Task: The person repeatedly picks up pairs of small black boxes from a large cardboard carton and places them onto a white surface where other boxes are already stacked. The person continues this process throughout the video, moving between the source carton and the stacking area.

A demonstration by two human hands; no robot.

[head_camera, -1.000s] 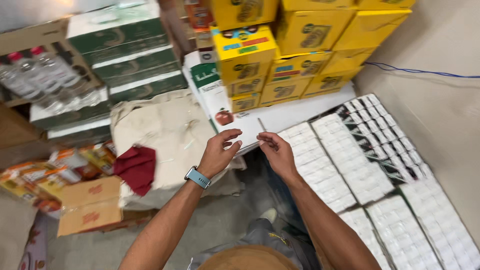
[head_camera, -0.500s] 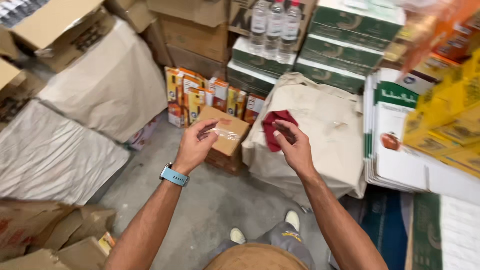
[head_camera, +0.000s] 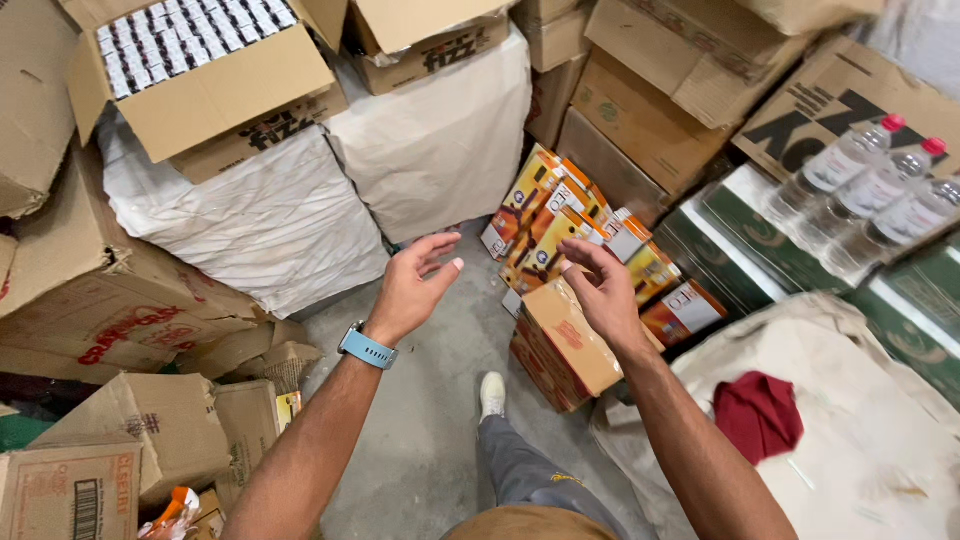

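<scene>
Head view: hands point(head_camera: 510, 285) now empty, above cartons point(head_camera: 560, 225).

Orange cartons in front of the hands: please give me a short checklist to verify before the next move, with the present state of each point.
1. Left hand empty: ok, open, holding nothing.
2. Right hand empty: ok, fingers spread, above the orange cartons.
3. Cartons stacked steadily: not ok, they lean and lie at mixed angles.
4. Small brown box under the right hand closed: ok.
5. Floor free for the foot: ok, bare concrete around the shoe.
6. Weight of the cartons: cannot tell.
</scene>
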